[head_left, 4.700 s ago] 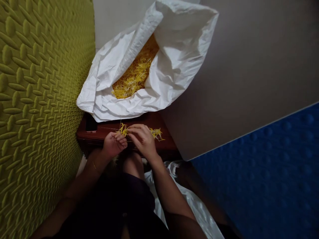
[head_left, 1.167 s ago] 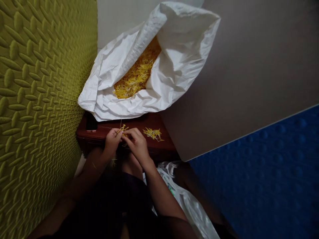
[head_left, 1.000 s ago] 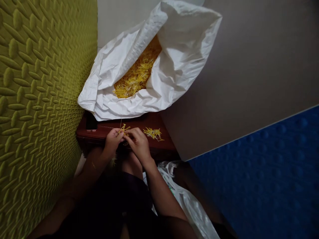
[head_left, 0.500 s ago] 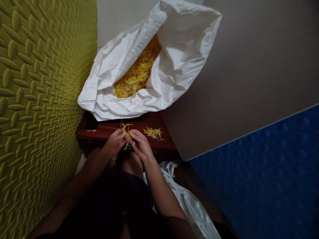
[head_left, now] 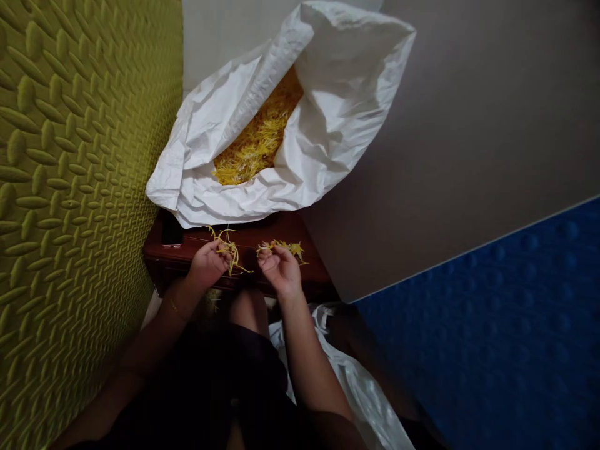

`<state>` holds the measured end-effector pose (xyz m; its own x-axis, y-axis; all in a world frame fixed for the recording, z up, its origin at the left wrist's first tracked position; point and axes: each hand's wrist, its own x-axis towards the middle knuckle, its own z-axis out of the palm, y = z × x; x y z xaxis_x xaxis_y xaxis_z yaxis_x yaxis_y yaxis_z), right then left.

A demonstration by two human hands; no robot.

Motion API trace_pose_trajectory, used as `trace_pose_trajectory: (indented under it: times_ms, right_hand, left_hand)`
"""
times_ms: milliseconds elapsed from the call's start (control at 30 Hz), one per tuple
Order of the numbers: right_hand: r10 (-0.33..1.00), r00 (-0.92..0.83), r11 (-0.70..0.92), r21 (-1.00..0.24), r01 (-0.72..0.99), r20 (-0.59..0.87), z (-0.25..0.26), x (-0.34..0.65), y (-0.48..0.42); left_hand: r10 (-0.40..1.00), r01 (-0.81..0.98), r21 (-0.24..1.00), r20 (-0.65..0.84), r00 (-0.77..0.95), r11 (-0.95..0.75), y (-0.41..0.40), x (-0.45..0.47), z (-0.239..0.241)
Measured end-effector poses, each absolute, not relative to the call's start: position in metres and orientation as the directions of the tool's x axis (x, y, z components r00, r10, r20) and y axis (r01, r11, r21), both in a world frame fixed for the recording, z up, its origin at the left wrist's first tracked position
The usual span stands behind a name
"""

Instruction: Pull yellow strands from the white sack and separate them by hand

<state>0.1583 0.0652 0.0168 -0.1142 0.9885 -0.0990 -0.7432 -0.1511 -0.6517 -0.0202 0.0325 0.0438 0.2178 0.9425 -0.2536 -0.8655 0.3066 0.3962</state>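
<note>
My left hand [head_left: 206, 264] is closed on a small bunch of thin yellow strands [head_left: 228, 247], held over a low dark red wooden stand [head_left: 192, 247]. My right hand [head_left: 280, 270] pinches a few yellow strands at its fingertips, just beside a small loose pile of yellow strands [head_left: 293, 249] lying on the stand. The two hands are apart, a short gap between them. Behind the stand a big white bag [head_left: 328, 119] lies open, full of the same yellow strands [head_left: 257, 140].
A green embossed foam mat [head_left: 70, 187] rises along the left. A grey floor [head_left: 469, 125] lies at the right, with a blue embossed mat [head_left: 492, 337] at the lower right. A clear plastic bag [head_left: 356, 387] sits by my right leg.
My hands were pressed together working one bunch of strands; now they have drawn apart, the left keeping the bunch and the right moving right toward the loose pile.
</note>
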Motion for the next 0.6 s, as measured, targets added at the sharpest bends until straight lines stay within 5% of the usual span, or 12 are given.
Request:
trace_pose_trajectory:
  times_ms: [267, 367, 467, 600]
  right_hand:
    - [0.977, -0.193, -0.194, -0.754, -0.627, -0.091, 0.021, 0.149, 0.051]
    - [0.999, -0.036, -0.001, -0.878, -0.478, 0.018, 0.033, 0.137, 0.036]
    - [0.959, 0.049, 0.285, -0.948, -0.145, 0.281, 0.042, 0.124, 0.019]
    - [0.825, -0.106, 0.56, -0.778, 0.286, 0.555, 0.042, 0.114, 0.009]
  left_hand:
    - [0.947, -0.847, 0.43, -0.209, 0.244, 0.313, 0.034, -0.023, 0.042]
    - [0.972, -0.826, 0.522, -0.199, 0.124, 0.212, 0.034, -0.016, 0.04]
    - [0.986, -0.755, 0.65, -0.163, -0.023, 0.09, 0.033, -0.01, 0.038]
    - [0.988, -0.678, 0.733, -0.135, -0.079, 0.046, 0.031, -0.008, 0.036]
